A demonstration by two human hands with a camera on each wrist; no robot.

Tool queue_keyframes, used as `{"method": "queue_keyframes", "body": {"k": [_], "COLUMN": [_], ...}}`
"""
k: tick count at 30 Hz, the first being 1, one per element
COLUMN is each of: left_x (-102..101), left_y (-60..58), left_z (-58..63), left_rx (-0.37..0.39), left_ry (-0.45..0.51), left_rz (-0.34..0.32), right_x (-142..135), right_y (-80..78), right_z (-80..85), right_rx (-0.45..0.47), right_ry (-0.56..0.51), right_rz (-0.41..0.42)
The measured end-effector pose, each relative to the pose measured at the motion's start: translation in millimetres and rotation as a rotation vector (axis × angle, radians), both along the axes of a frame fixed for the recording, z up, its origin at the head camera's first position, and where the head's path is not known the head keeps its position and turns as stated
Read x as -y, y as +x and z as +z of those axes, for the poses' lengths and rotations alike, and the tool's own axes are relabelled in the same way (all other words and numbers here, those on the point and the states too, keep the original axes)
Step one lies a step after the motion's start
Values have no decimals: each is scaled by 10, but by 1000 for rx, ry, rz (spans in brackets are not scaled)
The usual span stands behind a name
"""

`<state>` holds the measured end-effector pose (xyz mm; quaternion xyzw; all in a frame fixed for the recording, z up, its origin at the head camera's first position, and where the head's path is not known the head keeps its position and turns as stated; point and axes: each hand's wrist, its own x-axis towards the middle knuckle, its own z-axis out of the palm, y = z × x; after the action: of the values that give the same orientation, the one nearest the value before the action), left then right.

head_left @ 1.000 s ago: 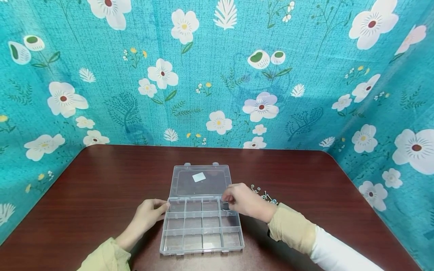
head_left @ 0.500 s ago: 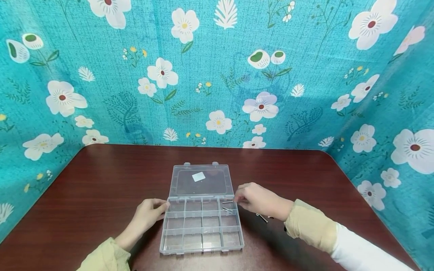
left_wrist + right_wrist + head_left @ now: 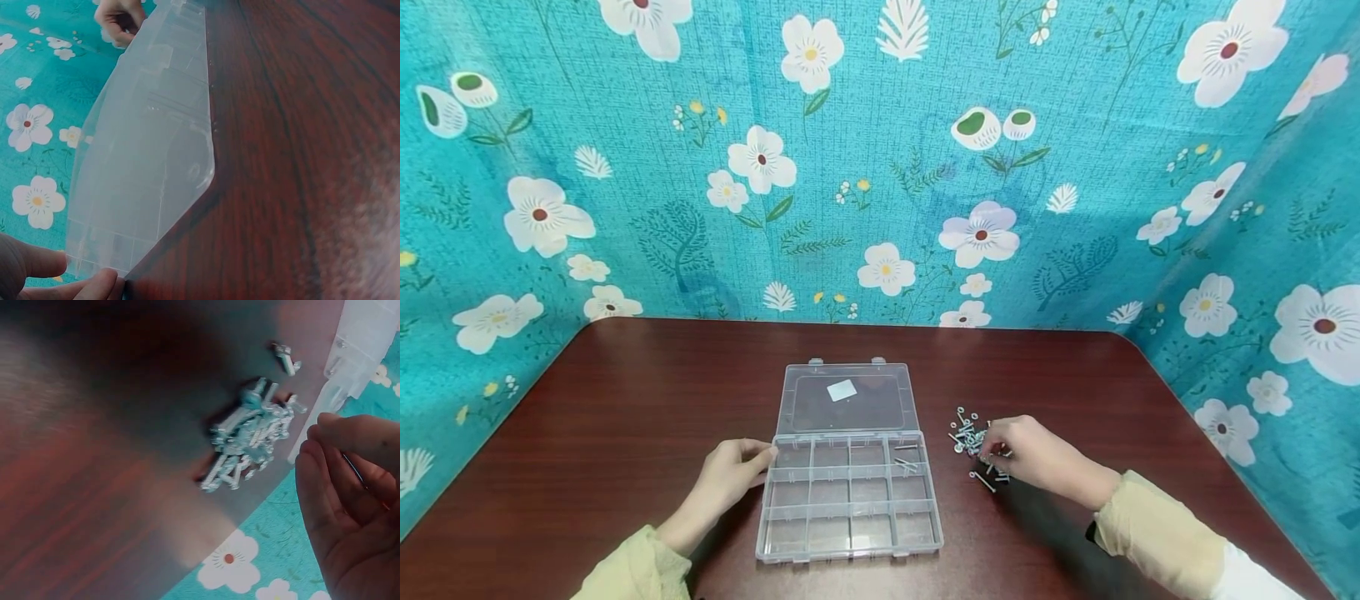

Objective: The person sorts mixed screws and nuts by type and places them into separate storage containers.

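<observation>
A clear plastic compartment box [image 3: 850, 510] lies with its lid folded back on the dark wooden table. My left hand [image 3: 733, 475] grips its left edge, thumb and fingers on either side of the corner in the left wrist view. A few screws [image 3: 906, 464] lie in the far right compartment. Right of the box is a loose pile of small metal screws, nuts and washers [image 3: 967, 440]. My right hand [image 3: 1030, 450] hovers at the pile's right side, fingers loosely bent. No held piece shows between its fingertips in the right wrist view, which is blurred.
The open lid [image 3: 846, 404], bearing a small white label [image 3: 842, 390], lies flat behind the compartments. A single long screw [image 3: 983, 482] lies at the pile's near edge. A flowered turquoise cloth [image 3: 880, 167] hangs behind the table [image 3: 685, 392].
My right hand has moved from the box's far right compartment rightward to the pile. Screws now show in that compartment. My left hand stays on the box edge.
</observation>
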<state>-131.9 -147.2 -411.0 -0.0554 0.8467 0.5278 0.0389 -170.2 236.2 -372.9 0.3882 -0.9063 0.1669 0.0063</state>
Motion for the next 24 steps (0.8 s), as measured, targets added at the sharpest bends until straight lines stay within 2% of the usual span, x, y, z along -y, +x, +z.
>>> {"method": "queue_keyframes", "body": {"k": [4, 12, 17, 24], "left_x": [-3, -5, -7, -5], "left_y": [-1, 5, 11, 9], "left_z": [1, 12, 4, 3], "left_rx": [2, -5, -3, 2], "left_ry": [3, 8, 11, 14], "left_rz": [0, -5, 4, 1], "right_x": [-116, -206, -206, -121], "right_y": [48, 100, 109, 145], "right_z": [-72, -201, -240, -220], "right_rx": [-16, 14, -4, -1], "right_ry": [-35, -62, -52, 16], "right_rz": [-9, 7, 20, -13]}}
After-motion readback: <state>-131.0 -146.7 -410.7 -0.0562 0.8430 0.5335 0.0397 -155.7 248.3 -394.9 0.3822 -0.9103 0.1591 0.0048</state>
